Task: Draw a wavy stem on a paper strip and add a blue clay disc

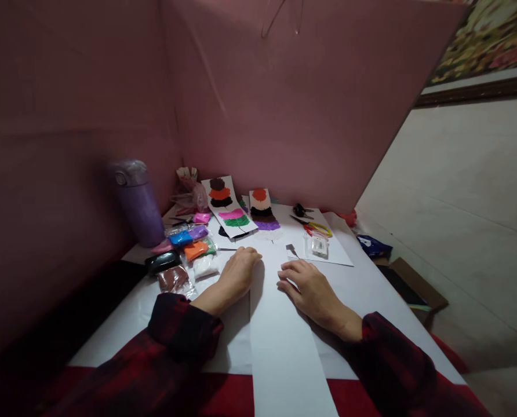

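A long white paper strip [280, 341] runs from the near table edge toward the back. My left hand [237, 271] rests on the table at the strip's left edge, fingers curled under. My right hand [308, 286] lies flat at the strip's right edge with fingers stretched toward it. Both sleeves are dark red plaid. Neither hand holds anything that I can see.
Several small bags of coloured clay [191, 246] lie left of my left hand. A purple bottle [137, 202] stands at the back left. Two cards with coloured clay shapes [229, 207] lie behind. Scissors [317, 229] rest on a white sheet. Pink board [284, 104] walls the table.
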Demonstrator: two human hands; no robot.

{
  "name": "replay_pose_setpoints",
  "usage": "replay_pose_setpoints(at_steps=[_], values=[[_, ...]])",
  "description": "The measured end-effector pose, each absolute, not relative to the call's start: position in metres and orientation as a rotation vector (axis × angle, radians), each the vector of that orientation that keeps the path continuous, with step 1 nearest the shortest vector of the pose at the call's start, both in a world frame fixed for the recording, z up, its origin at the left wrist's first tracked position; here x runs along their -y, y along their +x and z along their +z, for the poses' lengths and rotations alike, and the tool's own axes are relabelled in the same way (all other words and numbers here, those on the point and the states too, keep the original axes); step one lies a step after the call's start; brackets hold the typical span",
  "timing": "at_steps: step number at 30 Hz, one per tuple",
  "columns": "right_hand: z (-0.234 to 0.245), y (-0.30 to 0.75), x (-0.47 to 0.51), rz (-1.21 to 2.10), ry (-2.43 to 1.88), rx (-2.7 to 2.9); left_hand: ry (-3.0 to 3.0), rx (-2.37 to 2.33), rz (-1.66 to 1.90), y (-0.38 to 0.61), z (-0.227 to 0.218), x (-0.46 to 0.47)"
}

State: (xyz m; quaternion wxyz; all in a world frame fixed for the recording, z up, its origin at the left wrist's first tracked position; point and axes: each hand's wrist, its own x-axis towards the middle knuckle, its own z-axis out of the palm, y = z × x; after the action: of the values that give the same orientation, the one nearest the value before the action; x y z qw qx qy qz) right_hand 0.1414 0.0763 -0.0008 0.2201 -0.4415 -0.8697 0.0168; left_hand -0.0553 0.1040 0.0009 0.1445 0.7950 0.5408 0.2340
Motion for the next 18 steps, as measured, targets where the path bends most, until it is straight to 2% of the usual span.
replay_pose_setpoints(at_steps=[7,18], values=[[0.012,0.139,-0.081,-0.016,-1.22,2.381,2.145,-1.705,0.808,-0.049,0.013,-0.098],[0.089,0.071,-0.128,-0.099,-1.196,2.762,1.998,-1.567,0.774,-0.046,0.002,-0.102]])
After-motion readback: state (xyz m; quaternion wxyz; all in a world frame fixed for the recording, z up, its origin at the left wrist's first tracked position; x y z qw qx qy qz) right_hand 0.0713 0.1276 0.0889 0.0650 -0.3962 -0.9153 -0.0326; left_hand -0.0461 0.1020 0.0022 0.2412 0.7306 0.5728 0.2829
